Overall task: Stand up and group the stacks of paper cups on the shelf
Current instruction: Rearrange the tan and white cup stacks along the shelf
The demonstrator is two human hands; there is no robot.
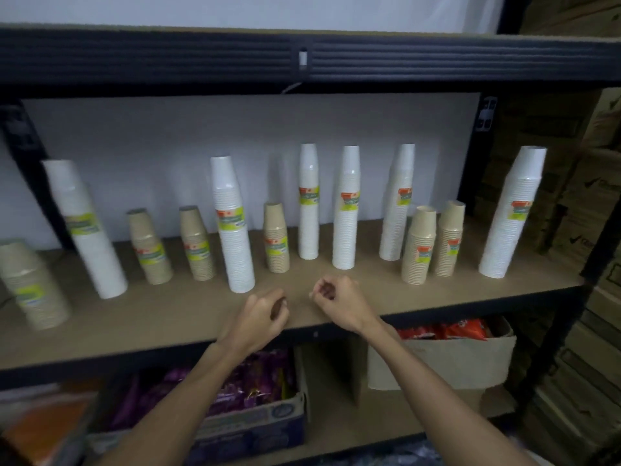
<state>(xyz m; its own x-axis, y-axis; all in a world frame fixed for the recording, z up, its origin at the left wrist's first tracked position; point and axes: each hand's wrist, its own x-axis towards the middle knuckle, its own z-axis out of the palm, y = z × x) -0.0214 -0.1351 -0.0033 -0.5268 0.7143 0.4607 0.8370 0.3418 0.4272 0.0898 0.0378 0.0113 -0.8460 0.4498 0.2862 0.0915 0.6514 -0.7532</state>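
Observation:
Several stacks of paper cups stand upright on the brown shelf board (174,314), white and tan mixed along the row. Tall white stacks: far left (85,230), left of middle (233,227), three behind the middle (308,203) (346,210) (396,203), and far right (512,213). Short tan stacks: at the left edge (32,287), two between white ones (149,248) (196,245), one in the middle (276,238), and a touching pair at right (418,247) (448,240). My left hand (260,316) and right hand (336,299) hover over the shelf's front, fingers curled, holding nothing.
A black metal beam (302,58) of the upper shelf runs overhead. Below, a carton with purple packets (248,398) and a box with red packets (443,351) sit on the lower shelf. Stacked cardboard boxes (571,163) stand to the right of the black upright post.

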